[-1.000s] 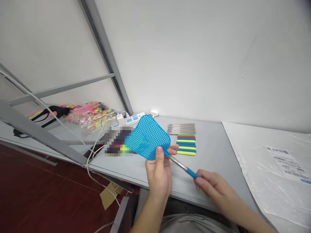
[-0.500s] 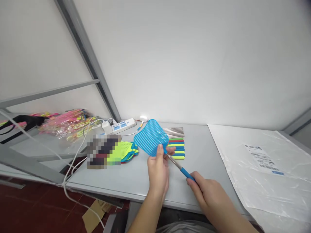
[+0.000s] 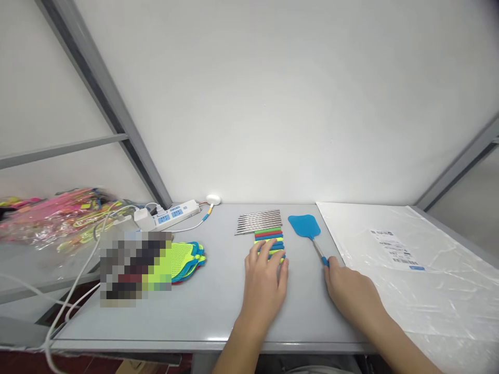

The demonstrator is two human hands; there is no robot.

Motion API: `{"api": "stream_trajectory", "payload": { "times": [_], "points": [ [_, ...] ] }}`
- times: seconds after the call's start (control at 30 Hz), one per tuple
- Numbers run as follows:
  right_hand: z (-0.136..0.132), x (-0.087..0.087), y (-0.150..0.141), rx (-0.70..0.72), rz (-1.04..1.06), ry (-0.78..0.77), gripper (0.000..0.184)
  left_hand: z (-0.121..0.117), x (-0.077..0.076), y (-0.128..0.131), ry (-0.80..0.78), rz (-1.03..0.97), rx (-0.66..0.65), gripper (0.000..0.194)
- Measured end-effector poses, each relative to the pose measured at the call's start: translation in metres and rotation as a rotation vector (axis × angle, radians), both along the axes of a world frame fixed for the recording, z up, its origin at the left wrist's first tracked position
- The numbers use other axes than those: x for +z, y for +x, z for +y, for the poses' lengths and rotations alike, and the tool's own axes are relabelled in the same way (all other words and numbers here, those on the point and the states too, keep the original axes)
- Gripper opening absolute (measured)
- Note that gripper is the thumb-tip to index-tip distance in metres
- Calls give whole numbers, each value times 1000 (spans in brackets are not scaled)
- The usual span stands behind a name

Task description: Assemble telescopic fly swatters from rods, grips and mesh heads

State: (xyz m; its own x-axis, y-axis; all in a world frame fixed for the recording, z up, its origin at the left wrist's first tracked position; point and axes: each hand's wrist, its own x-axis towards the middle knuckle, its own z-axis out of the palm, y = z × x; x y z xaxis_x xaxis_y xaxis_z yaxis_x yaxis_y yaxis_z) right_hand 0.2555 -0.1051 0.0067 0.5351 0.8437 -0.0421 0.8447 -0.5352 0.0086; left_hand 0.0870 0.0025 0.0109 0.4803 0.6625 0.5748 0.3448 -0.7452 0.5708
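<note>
A blue fly swatter (image 3: 304, 226) with a metal shaft lies low over the table, right of the middle. My right hand (image 3: 349, 288) is closed round its blue handle. Over a row of coloured handles (image 3: 268, 235) in green, red, blue and yellow, my left hand (image 3: 265, 280) rests with fingers spread; whether it presses on them I cannot tell. Several of these handles are partly hidden under the fingers. Just beyond them lie thin metal rods (image 3: 259, 221) side by side. To the left is a pile of yellow, blue and red swatter heads (image 3: 187, 259).
On the left stand a white power strip (image 3: 177, 214) with plugs and a round white device (image 3: 213, 199). Plastic-wrapped coloured items (image 3: 70, 213) lie at the far left. A white plastic bag (image 3: 390, 223) with a label covers the right side. Cables hang over the table's left edge.
The fly swatter has moved right, away from my left hand, and is held by my right hand alone. My left hand has let go of its neck and come over the coloured handles.
</note>
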Motion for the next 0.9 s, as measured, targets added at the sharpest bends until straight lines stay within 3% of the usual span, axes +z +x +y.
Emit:
{"api": "stream_trajectory", "payload": {
  "times": [0.2, 0.4, 0.53, 0.63, 0.77, 0.9],
  "points": [
    [11, 2, -1, 25, -8, -80, 26, 5, -17, -28, 59, 241, 166, 22],
    [26, 6, 25, 40, 33, -134, 28, 5, -27, -33, 35, 351, 219, 27],
    [32, 21, 36, 68, 20, -182, 25, 3, -27, -31, 6, 395, 197, 28],
    [41, 42, 28, 116, -59, -199, 31, 1, -24, -32, -11, 388, 181, 27],
    [89, 70, 0, 406, -138, -123, 31, -1, -22, -33, -42, 355, 198, 25],
    [177, 75, -22, 571, -105, -63, 29, -3, -26, -31, -42, 313, 245, 23]
  ]
}}
